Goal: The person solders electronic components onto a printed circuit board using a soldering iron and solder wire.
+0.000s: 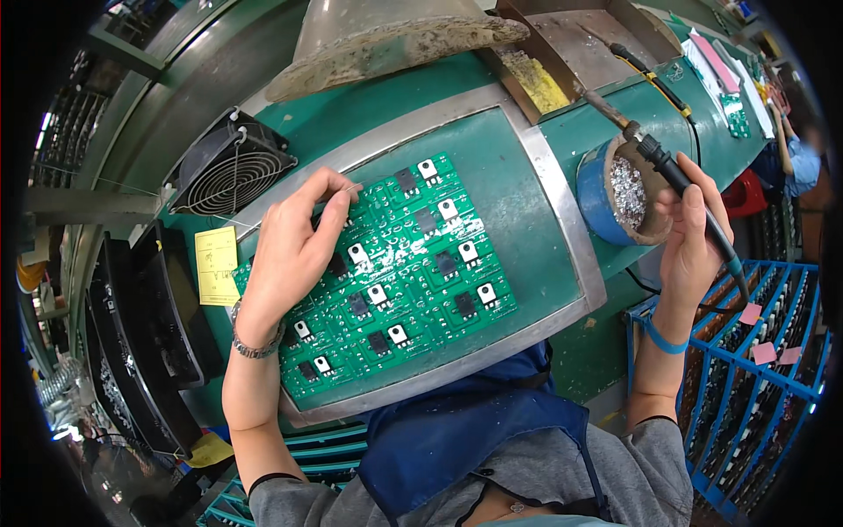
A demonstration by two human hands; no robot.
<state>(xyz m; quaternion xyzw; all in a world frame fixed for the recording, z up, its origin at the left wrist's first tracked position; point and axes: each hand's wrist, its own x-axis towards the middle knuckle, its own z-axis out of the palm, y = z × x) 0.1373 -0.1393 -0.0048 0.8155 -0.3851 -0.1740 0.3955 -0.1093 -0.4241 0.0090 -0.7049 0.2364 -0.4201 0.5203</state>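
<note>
A soldering iron (673,174) is gripped in my right hand (694,241). Its bare metal tip points up and to the left, over the far side of a round blue pot (597,198) with silvery solder scraps inside. My left hand (290,246) rests over the left part of a green circuit board panel (421,307); its thumb and forefinger pinch a thin solder wire (352,187) at the panel's far left edge. Several black components with metal tabs stand in rows on the panel, and whitish bits lie across its middle.
The panel lies inside a metal frame (562,206) on the green bench. A black fan (233,162) and yellow paper (217,263) are at left, with black bins (176,299) beyond. A fume hood (395,44), metal tray (597,35) and second iron (650,75) lie far. Blue racks (764,369) stand right.
</note>
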